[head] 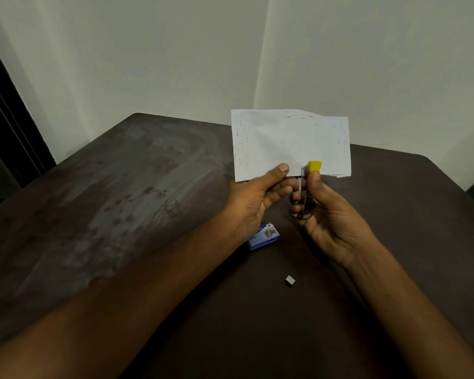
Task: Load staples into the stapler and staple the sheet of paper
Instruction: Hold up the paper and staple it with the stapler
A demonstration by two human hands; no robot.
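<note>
Left hand (260,195): thumb and fingers (281,170) pinch the paper's (285,140) lower edge, holding it upright above the bench (121,187).
Right hand (326,214): curled round the stapler (314,166), whose yellow nose overlaps that edge, just beside the left thumb.
Below: staple box (263,236) and loose staple strip (289,280).
Risk: the unsupported sheet may buckle or slip during the squeeze, and the nearby thumb may be nipped.

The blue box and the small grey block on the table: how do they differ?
The blue box is larger, flat and printed; the grey block is tiny, plain and cube-like. The blue box lies beside the left hand; the grey block sits alone, nearer the camera. Both rest untouched on the dark table.
</note>
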